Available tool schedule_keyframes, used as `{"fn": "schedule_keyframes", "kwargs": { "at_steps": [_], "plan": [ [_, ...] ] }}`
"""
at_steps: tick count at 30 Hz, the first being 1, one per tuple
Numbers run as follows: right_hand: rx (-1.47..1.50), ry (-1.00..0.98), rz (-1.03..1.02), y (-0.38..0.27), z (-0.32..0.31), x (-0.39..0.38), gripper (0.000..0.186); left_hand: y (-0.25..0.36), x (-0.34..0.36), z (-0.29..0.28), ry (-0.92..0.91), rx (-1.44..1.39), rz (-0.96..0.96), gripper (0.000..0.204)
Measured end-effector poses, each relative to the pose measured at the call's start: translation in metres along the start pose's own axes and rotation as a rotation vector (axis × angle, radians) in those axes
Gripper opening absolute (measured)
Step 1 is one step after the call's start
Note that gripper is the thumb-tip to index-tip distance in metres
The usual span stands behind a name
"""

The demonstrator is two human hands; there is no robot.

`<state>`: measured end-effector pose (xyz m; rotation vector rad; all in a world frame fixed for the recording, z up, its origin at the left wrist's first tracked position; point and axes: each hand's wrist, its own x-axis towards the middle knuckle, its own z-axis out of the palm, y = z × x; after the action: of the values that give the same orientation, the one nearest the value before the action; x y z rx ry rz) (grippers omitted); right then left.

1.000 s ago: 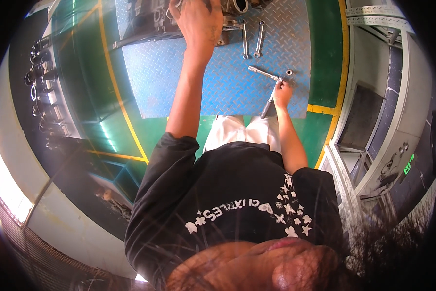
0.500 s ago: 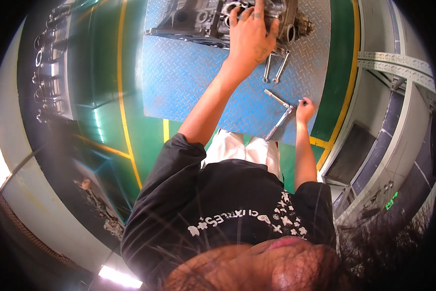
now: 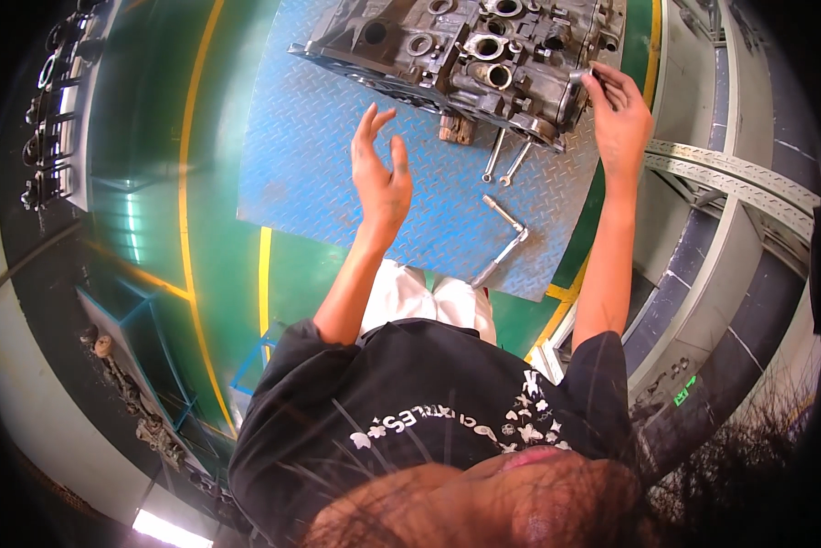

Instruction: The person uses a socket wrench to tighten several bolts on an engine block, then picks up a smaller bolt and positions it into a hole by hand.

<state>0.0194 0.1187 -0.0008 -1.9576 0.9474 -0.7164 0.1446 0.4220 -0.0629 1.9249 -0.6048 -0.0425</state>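
A grey metal engine block (image 3: pixel 447 68) rests at the far side of the blue tread-plate table (image 3: pixel 310 173). My right hand (image 3: pixel 622 123) is at the block's right end, thumb and fingers pinched on a small metal cylinder that looks like a socket (image 3: pixel 578 79). Whether the cylinder touches the block I cannot tell. In front of the block my left hand (image 3: pixel 383 178) hovers over the table, fingers apart, with nothing in it. Two combination wrenches (image 3: pixel 493 157) lie side by side by the block's near edge. Closer to me lies a socket wrench handle (image 3: pixel 499 258) with an angled extension.
A wooden block (image 3: pixel 457 130) sits under the engine block's near side. Green floor with yellow lines (image 3: pixel 186 183) surrounds the table. On the right stands a pale metal frame (image 3: pixel 730 173). Dark metal parts sit on a rack (image 3: pixel 72 119) at the far left.
My left hand has come off the engine block and back toward me. My right hand has moved from beside the socket wrench handle up to the block's right end. The view has shifted.
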Motion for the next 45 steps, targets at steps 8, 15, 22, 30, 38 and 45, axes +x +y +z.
{"fn": "schedule_keyframes", "kwargs": {
  "at_steps": [8,15,22,30,38,45],
  "plan": [
    [0.272,0.059,0.016,0.011,0.033,0.011,0.031,-0.049,-0.037,-0.052,0.013,0.071,-0.224,0.054],
    [-0.102,-0.055,0.069,-0.003,0.026,0.022,0.033,-0.063,-0.036,-0.054,-0.010,0.038,-0.285,0.054],
    [-0.699,-0.081,-0.179,-0.032,0.026,0.021,0.041,-0.069,-0.038,-0.051,-0.072,-0.004,-0.325,0.059],
    [-0.298,-0.049,0.020,-0.018,0.033,0.032,0.049,-0.087,-0.039,-0.056,-0.055,-0.011,-0.332,0.060],
    [-0.229,-0.066,0.037,-0.021,0.037,0.031,0.048,-0.091,-0.048,-0.053,-0.060,-0.039,-0.402,0.060],
    [-0.052,-0.022,0.063,-0.003,0.027,0.028,0.062,-0.099,-0.049,-0.044,-0.059,-0.084,-0.415,0.059]
  ]
}}
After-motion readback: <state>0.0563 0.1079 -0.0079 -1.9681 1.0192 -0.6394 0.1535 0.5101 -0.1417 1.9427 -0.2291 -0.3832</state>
